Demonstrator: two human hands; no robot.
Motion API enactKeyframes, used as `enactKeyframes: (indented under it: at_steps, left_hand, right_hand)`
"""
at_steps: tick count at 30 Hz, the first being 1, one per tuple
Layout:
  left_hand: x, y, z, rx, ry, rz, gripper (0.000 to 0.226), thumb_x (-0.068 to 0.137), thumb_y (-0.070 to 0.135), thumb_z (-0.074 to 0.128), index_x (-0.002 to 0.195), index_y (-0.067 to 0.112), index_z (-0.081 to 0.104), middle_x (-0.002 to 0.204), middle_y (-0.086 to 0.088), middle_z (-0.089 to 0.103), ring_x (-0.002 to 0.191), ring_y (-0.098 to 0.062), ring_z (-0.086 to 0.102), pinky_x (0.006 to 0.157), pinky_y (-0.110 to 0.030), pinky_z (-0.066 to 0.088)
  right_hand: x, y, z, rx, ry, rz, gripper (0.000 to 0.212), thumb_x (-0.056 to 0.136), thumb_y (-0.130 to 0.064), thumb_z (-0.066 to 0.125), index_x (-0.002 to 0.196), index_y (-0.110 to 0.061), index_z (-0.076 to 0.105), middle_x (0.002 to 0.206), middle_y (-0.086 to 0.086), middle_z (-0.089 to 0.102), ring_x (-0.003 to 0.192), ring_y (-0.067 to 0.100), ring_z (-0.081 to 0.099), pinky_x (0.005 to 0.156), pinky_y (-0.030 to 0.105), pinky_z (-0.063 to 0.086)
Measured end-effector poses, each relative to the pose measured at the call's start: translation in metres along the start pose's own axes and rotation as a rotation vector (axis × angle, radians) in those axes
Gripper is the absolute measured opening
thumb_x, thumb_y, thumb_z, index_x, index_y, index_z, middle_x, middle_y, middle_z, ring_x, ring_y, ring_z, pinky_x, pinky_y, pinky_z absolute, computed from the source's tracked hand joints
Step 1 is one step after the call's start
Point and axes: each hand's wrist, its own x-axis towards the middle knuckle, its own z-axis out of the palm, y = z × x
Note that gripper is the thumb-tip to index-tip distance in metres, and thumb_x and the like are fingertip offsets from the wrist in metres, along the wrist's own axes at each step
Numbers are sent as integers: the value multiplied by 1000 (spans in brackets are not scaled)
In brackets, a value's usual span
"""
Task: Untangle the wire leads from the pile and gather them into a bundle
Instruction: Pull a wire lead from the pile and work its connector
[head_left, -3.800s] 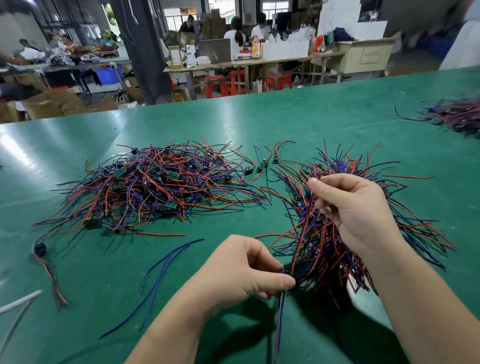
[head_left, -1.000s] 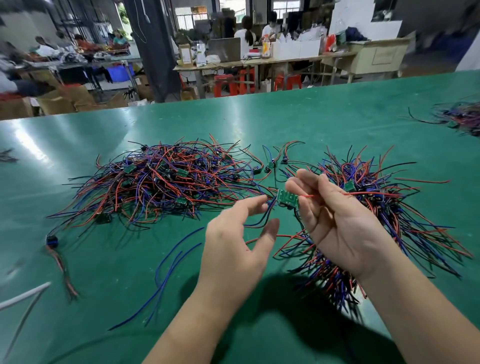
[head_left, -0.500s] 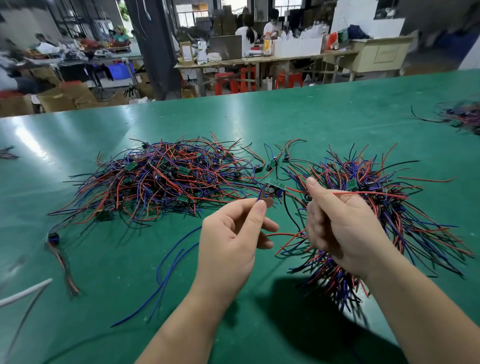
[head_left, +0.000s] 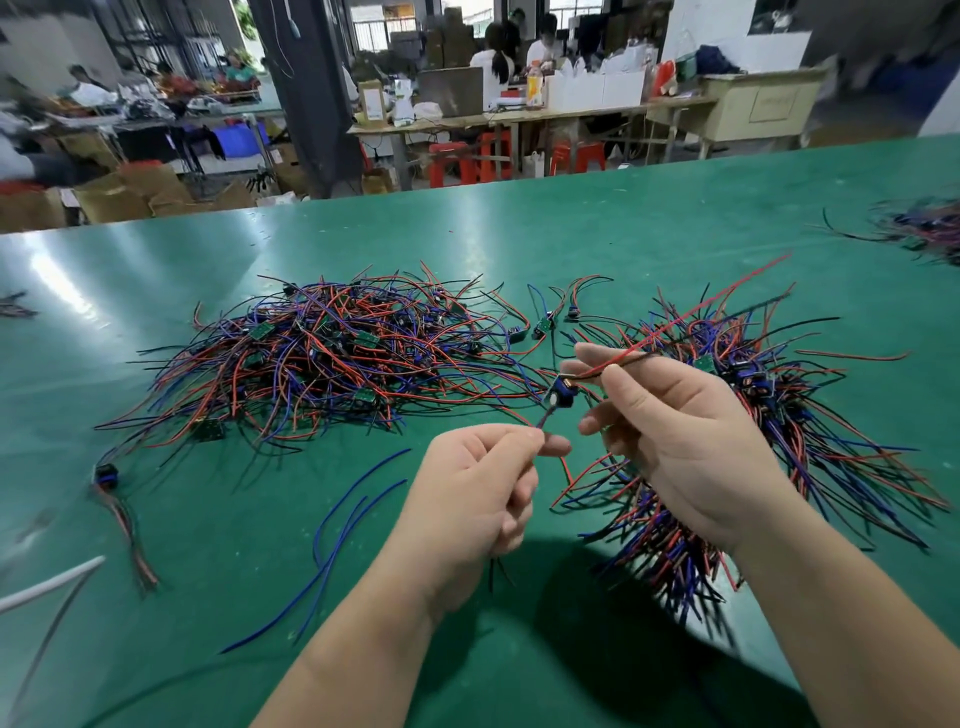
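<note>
Now, right of the pile (head_left: 322, 358), the left hand (head_left: 478, 488) pinches a lead (head_left: 562, 396) by its tail, the right hand (head_left: 685, 441) by its red wire (head_left: 727, 292); best drawn out slowly, avoiding snags.

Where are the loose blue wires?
The loose blue wires lie on the table in the head view, left of the left hand, nearer than the large wire pile.

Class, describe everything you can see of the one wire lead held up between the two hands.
The wire lead has a small blue part with thin red and black wires running up and right. The right hand pinches those wires; the left hand pinches a dark end below. It is held above the green table.
</note>
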Motion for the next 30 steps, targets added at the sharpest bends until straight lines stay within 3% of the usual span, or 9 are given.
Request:
enactKeyframes:
  at_steps: [2, 5, 8, 12, 17, 20, 23, 26, 30]
  left_hand:
    - [-1, 0, -1, 73, -52, -47, 30, 91, 14, 51, 69, 12, 72, 43, 4, 35, 30, -7, 22, 38, -8, 19]
    - [-1, 0, -4, 140, -114, -124, 29, 90, 13, 52, 69, 11, 71, 43, 3, 39, 28, -7, 24, 36, -8, 21]
    - [-1, 2, -4, 192, -89, -132, 14, 85, 18, 63, 81, 6, 69, 55, -3, 61, 34, -11, 47, 34, -15, 36]
    - [0, -3, 1, 83, 19, -24, 41, 59, 34, 77, 89, 7, 69, 80, -9, 73, 61, -19, 69, 49, -24, 52]
    - [1, -8, 5, -11, 90, 47, 36, 52, 27, 79, 81, 8, 69, 74, -9, 73, 63, -19, 70, 54, -23, 55]
    - [2, -9, 5, -2, 96, 67, 28, 56, 22, 77, 79, 6, 69, 71, -11, 72, 59, -18, 68, 55, -24, 56]
    - [2, -7, 3, 68, 51, 100, 27, 58, 20, 76, 77, 3, 68, 60, -9, 68, 53, -17, 64, 53, -24, 55]
    - [1, -3, 0, 107, -2, 133, 23, 56, 18, 77, 70, 4, 65, 53, -6, 64, 45, -16, 61, 47, -23, 50]
    - [-3, -2, -1, 154, -115, 94, 19, 61, 6, 80, 60, 11, 62, 54, -6, 62, 41, -16, 56, 44, -21, 47]
  right_hand:
    - [-1, 0, 0, -17, -6, -31, 24, 74, -26, 62, 93, -17, 73, 100, 3, 73, 61, 10, 59, 53, 16, 41]
    - [0, 2, -2, -19, -7, -29, 18, 74, -26, 62, 83, -18, 75, 88, 6, 74, 58, 9, 57, 53, 15, 43]
    - [0, 3, -3, 1, 16, 14, 17, 74, -25, 61, 75, -13, 74, 77, 7, 73, 53, 8, 55, 52, 15, 44]
    - [1, 6, 0, 47, 24, 89, 16, 72, -23, 63, 70, -12, 74, 73, 9, 71, 50, 8, 55, 51, 16, 47]
    - [0, 11, 2, 99, -1, 116, 12, 70, -20, 65, 73, -9, 70, 73, 8, 69, 53, 9, 57, 49, 16, 45]
    - [0, 11, -1, -83, -18, 70, 3, 72, -11, 71, 75, -11, 70, 72, 5, 68, 54, 7, 56, 50, 15, 44]
    - [0, 11, -3, -232, -26, -4, 15, 78, 1, 70, 70, -12, 71, 75, 2, 71, 58, 5, 58, 53, 14, 44]
    - [-1, 8, -3, -227, -21, -12, 17, 78, 1, 71, 67, -13, 74, 73, 6, 72, 59, 10, 61, 52, 19, 48]
    - [5, -1, -13, -184, 120, -16, 14, 81, 0, 67, 73, -9, 72, 64, 8, 70, 51, 10, 60, 46, 16, 44]
